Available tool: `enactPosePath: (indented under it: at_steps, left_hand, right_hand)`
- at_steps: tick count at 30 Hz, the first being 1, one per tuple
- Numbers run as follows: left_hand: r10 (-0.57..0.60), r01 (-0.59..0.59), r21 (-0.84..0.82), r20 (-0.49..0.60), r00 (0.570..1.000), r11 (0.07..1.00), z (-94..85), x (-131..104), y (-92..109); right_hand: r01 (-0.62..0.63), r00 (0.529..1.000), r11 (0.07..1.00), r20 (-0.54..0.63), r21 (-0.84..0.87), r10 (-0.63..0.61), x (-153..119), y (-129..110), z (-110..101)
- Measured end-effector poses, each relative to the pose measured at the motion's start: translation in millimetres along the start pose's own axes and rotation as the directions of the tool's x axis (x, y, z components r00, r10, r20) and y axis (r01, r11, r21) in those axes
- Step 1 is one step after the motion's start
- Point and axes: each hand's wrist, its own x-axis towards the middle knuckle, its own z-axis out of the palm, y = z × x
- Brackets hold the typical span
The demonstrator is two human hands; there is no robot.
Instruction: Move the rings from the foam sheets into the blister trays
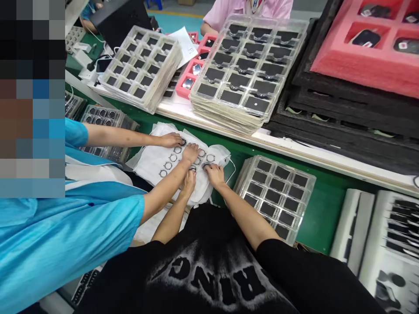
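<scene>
A white plastic sheet or tray [149,152] lies in front of me, with rows of thin dark rings [168,165] on it. My left hand [188,182] is at its near edge, fingertips pinched at a dark ring [193,168]. Just to the right, my right hand [216,175] has its fingers bent down over another dark ring at the sheet's right side; the fingertips partly cover it. A co-worker's two hands reach in from the left: one hand [172,139] touches a ring at the far edge, the other hand [191,153] rests over the middle rows.
Stacked clear trays with black squares stand at right [273,187], on the shelf [245,69] and at back left [140,65]. Red foam [343,56] tops black foam layers [327,104]. A blue-sleeved co-worker [98,209] is close at left; a pink-shirted person [222,13] sits opposite.
</scene>
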Motion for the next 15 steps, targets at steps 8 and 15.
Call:
enactPosePath:
  at_steps: [8, 15]
  left_hand:
    - [-0.06, 0.06, -0.023, 0.017, 0.998, 0.998, 3.5, -2, 1]
    - [0.009, -0.01, -0.08, -0.017, 1.0, 0.997, -26.1, -16, 8]
  right_hand:
    - [-0.037, 0.996, 0.998, 0.088, 0.056, 0.032, 11, -6, -5]
    - [-0.138, 0.99, 0.933, 0.054, 0.331, 0.128, -8, -8, -39]
